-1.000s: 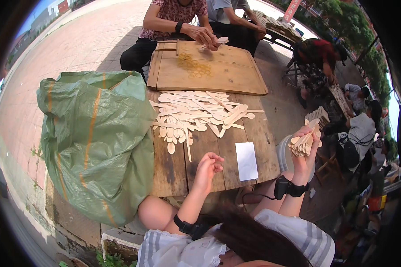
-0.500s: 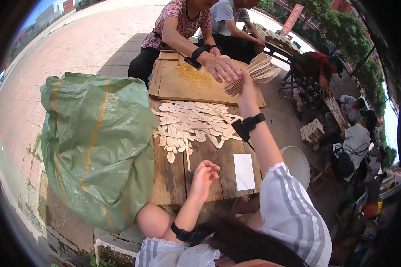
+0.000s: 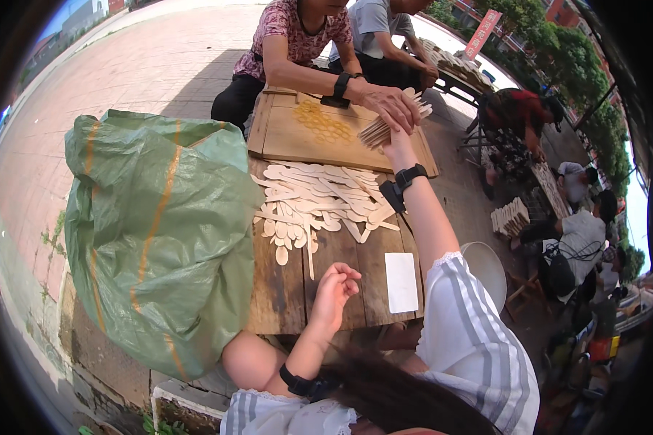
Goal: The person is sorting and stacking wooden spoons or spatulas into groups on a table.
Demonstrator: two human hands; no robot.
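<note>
My right hand (image 3: 399, 140) reaches far across the wooden table (image 3: 290, 297) and holds one end of a bundle of flat wooden spoons (image 3: 384, 129). The hand (image 3: 392, 105) of a person sitting opposite grips the same bundle from above. My left hand (image 3: 334, 290) rests on the near part of the table with its fingers loosely curled and nothing in it. A loose pile of pale wooden spoons (image 3: 312, 206) is spread over the middle of the table, between my two hands.
A big green sack (image 3: 159, 232) bulges at the table's left side. A wooden tray (image 3: 319, 134) lies at the far end and a white card (image 3: 401, 283) near the front right. A white bowl (image 3: 486, 268) sits to the right. Other people sit nearby.
My right hand carried the spoon bundle from the right side of the table up and across to the far end, where the person opposite took hold of it. My left hand barely moved.
</note>
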